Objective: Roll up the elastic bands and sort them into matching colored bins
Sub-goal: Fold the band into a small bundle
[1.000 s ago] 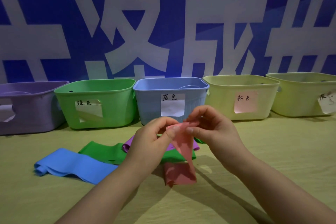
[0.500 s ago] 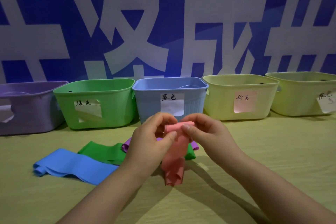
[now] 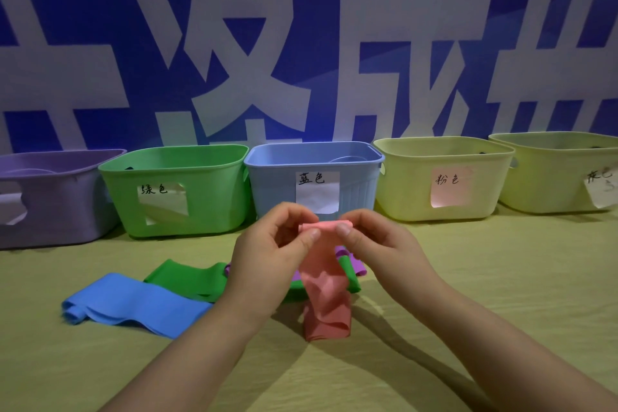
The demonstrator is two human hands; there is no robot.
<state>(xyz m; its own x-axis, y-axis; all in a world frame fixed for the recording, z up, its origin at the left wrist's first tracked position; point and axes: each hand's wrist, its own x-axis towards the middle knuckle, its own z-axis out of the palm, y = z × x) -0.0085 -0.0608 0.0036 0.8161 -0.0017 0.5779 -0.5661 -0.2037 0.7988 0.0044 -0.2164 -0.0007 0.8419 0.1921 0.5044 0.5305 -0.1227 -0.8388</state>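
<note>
1. My left hand (image 3: 267,251) and right hand (image 3: 378,244) both pinched the rolled top edge of the pink flat elastic band (image 3: 329,304), thumb and fingers curled on it, one hand at each end of the roll.
2. The unrolled part hung crumpled below my hands. Its lower end touched the yellow-green tabletop (image 3: 501,278).
3. The green flat elastic band (image 3: 187,278) lay on the table below-left of my left hand, partly hidden behind it.
4. The blue flat elastic band (image 3: 133,306) lay further left, touching the green one.
5. The purple flat elastic band (image 3: 354,266) showed just below my right hand, on top of the green one.
6. Bins stood in a row beyond my hands: the pale blue plastic bin (image 3: 274,191) straight behind them, the green plastic bin (image 3: 207,211) to its left, the purple plastic bin (image 3: 57,204) far left.
7. To the right were the pale yellow plastic bin with a pink label (image 3: 408,191), then a second pale yellow plastic bin (image 3: 548,184).
</note>
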